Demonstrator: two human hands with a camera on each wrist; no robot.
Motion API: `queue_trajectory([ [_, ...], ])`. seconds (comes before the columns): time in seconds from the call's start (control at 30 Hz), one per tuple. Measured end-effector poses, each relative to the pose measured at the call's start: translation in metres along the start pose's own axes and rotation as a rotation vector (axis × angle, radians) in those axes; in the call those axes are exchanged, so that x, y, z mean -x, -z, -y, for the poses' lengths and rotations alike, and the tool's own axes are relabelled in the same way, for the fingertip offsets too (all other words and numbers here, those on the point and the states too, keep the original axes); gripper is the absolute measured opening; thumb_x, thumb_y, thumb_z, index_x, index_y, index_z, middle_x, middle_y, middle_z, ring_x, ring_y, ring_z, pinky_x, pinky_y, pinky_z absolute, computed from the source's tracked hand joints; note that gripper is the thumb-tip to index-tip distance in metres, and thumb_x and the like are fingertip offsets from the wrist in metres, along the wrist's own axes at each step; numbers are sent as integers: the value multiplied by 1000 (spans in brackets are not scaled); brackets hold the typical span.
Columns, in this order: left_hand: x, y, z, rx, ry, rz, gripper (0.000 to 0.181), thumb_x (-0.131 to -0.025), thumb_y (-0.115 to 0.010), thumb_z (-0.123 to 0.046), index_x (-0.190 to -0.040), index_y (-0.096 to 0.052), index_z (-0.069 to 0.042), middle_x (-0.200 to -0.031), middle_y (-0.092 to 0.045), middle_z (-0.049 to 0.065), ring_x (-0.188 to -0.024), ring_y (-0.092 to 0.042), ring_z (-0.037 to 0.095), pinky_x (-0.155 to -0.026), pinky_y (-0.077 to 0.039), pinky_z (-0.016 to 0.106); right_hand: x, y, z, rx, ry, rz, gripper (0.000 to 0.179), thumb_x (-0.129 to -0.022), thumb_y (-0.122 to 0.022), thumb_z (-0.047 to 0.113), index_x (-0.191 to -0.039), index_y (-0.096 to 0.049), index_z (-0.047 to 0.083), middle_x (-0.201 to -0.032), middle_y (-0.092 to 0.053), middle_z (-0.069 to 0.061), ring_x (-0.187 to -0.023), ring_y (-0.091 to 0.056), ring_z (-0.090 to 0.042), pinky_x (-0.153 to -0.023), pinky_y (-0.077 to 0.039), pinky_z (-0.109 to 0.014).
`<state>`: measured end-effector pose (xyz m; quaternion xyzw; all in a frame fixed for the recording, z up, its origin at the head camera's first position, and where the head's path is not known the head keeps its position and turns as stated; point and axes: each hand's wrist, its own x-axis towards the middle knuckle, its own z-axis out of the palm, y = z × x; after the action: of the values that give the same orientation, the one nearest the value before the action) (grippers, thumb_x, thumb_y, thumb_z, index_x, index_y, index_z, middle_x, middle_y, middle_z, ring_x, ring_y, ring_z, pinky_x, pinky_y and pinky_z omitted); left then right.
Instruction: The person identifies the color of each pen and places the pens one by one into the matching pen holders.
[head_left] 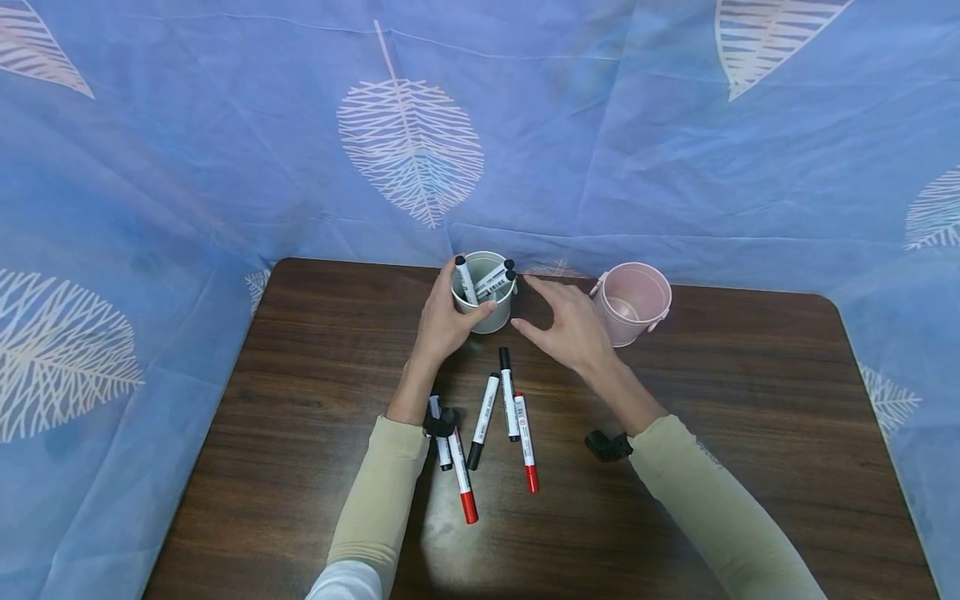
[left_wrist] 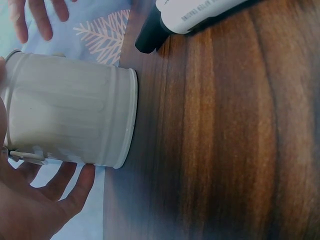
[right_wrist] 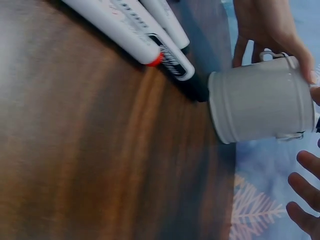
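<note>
A small pale grey-white bucket [head_left: 497,322] stands near the table's far edge. Inside it lean three black-capped whiteboard markers [head_left: 466,280]. My left hand [head_left: 441,323] grips this bucket from the left, thumb across the near side and fingers round the far side. On the bucket's other side, my right hand [head_left: 572,327] is held with thumb and fingers spread apart, nothing between them. In the right wrist view, fingertips [right_wrist: 305,187] of the right hand show apart from the bucket wall [right_wrist: 260,102]. The bucket's base appears in the left wrist view, close to the wood.
A pink bucket [head_left: 637,302] stands just right of my right hand. Several markers lie between my forearms, among them a red-capped marker [head_left: 527,442] and a black-capped marker [head_left: 485,421]. Behind the wooden table [head_left: 750,400] hangs a blue leaf-print cloth [head_left: 540,150].
</note>
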<state>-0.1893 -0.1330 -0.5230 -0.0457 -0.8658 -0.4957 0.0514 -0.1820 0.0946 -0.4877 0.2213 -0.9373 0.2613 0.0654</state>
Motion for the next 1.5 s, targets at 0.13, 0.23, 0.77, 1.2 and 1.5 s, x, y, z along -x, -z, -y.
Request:
queue_trajectory([
  [0.13,0,0,-1,-1,2,5,93,-84,-79,-42,-157,-25,-23,-148,-44,6,-129,-48,24,-103,-40,51,12,-8,-4,-27,-6,13,69,-87,-70,52,-144,-54,16,-135,-62,-10,-121,-58,-34,-102,-43,-50],
  [0.23,0,1,-1,2,-10,10,92,-85,-79,-41,-157,-25,-21,-148,-44,7,-129,-49,25,-102,-40,52,19,-13,-7,-39,8,24,68,-87,-71,50,-142,-55,14,-133,-63,-10,-120,-59,-34,-100,-44,-50],
  [0.77,-3,12,5,24,-2,115,94,-86,-78,-39,-159,-21,-21,-155,-36,9,-140,-38,28,-109,-34,52,26,-20,-17,-107,80,167,66,-85,-75,52,-140,-59,18,-133,-63,-8,-122,-56,-29,-102,-43,-49],
  [1.2,0,8,10,85,-15,125,91,-86,-80,-29,-157,-25,-19,-148,-43,6,-133,-45,21,-108,-36,45,28,-39,-32,-118,166,308,64,-83,-80,44,-137,-61,17,-134,-63,-3,-121,-54,-23,-103,-41,-45],
  [1.5,-4,12,9,74,-11,130,91,-86,-79,-30,-158,-24,-18,-149,-43,8,-133,-45,24,-107,-36,47,18,-39,-28,-133,300,364,59,-80,-84,38,-133,-66,21,-138,-59,-1,-126,-49,-24,-105,-39,-47],
])
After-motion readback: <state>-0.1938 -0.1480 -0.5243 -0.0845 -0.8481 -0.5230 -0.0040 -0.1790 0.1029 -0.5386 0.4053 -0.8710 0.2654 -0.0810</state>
